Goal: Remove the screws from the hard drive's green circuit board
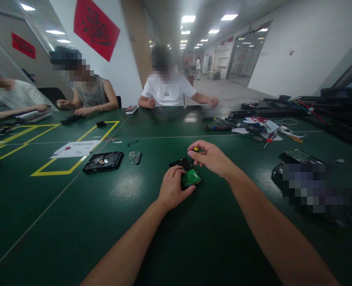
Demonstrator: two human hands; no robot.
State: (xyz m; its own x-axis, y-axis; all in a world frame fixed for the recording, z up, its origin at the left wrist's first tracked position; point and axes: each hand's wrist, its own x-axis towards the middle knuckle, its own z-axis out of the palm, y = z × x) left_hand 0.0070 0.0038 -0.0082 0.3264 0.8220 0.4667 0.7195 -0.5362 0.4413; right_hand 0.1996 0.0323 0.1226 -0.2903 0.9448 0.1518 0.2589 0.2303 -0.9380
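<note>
Hard disk drive (184,169): lay flat on the green surface (104,222), just ahead of centre, green circuit board (191,178) facing up, black casing showing at the far end.

Left hand (172,188): clamped down on the near-left part of the drive, fingers curled over the top and thumb against the near edge; grip closed on the drive, wrist low, forearm running in from the bottom of the view.

Right hand (213,158): poised just above the far-right corner of the drive, palm down, wrist raised, fingertips pinched shut round a small screwdriver (196,149); only the yellow cap visible, shaft and tip hidden behind the fingers.

Step in hand, as judged: working a screw on the board, driver held upright over it. Next move, as judged: calls for the tip seated square in the screw head and the drive kept from turning.

Further out, left: an opened drive casing (103,161) and a loose circuit board (135,157), well apart from the hands; beyond, a white paper sheet (76,149) inside a yellow tape outline (56,172).

Further out, right: scattered hand tools (265,127) and cables.

Far edge: three other people seated, hands busy on their own items.
</note>
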